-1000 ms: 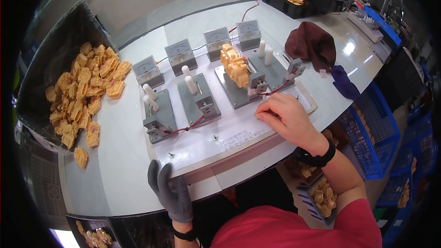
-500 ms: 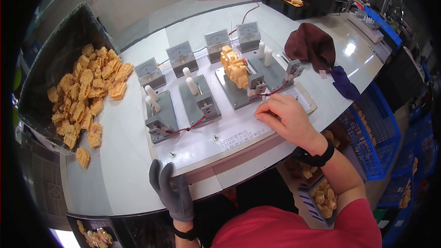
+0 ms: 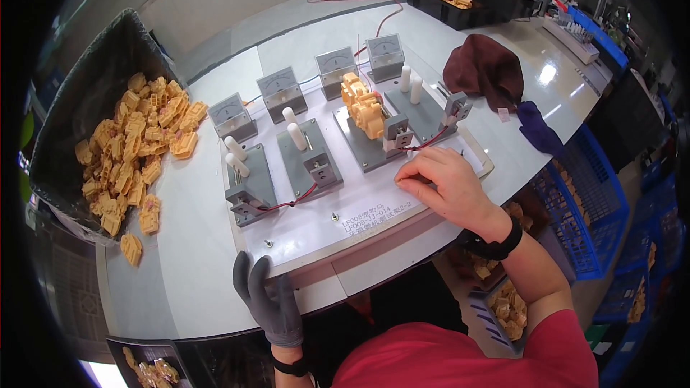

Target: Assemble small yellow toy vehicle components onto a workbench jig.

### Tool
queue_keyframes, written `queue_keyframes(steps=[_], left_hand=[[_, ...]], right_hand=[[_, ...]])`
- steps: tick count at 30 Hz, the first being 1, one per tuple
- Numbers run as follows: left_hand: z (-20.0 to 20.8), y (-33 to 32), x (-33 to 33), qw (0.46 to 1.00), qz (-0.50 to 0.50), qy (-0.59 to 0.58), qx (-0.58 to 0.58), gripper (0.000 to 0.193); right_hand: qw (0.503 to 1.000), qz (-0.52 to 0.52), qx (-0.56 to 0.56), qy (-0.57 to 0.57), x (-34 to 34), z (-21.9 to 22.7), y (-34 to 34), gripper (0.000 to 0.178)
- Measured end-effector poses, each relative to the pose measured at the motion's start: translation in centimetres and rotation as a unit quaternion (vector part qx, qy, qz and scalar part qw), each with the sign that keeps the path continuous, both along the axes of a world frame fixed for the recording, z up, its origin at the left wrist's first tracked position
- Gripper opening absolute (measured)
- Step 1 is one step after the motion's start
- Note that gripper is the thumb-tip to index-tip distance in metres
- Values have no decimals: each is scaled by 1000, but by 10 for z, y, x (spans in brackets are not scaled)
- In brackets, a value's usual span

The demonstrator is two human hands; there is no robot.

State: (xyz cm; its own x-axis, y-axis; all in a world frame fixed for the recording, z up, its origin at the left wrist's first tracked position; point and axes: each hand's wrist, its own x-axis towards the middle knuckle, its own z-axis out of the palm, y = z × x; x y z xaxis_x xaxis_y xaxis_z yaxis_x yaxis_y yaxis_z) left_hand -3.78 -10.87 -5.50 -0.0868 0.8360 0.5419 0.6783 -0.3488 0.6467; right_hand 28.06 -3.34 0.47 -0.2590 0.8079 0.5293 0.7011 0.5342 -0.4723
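Sitting on the third grey fixture from the left, one yellow part appears to be set in place. The other three fixtures show only white pegs, so I judge that one piece is loaded and not yet finished. The hands are apart. The bare right hand rests near this fixture on the white board, thumb and finger close together; whether they pinch something, I cannot tell. The gloved left hand, fingers spread, is at the board's front edge. Further left, more parts fill the dark bin, done or waiting, I cannot tell.
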Motion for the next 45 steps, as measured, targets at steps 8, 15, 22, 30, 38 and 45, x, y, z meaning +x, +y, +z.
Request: queue_keyframes(steps=[8, 15, 22, 30, 38, 45], left_hand=[[1, 0, -1, 1000, -2, 12, 2, 39], [2, -1, 0, 1000, -15, -13, -11, 42], [3, -1, 1, 1000, -10, -14, -24, 44], [2, -1, 0, 1000, -7, -10, -22, 45], [2, -1, 0, 1000, -2, -2, -23, 44], [1, -1, 0, 1000, -6, -14, -19, 43]], right_hand=[[1000, 3, -5, -2, 0, 0, 0, 8], [1000, 4, -11, -4, 0, 1, -1, 8], [1000, 7, -11, -3, 0, 1, 0, 8], [1000, 9, -3, -3, 1, 0, 1, 7], [1000, 9, 6, -5, 0, 1, 0, 7], [1000, 2, 5, -6, -1, 1, 0, 7]])
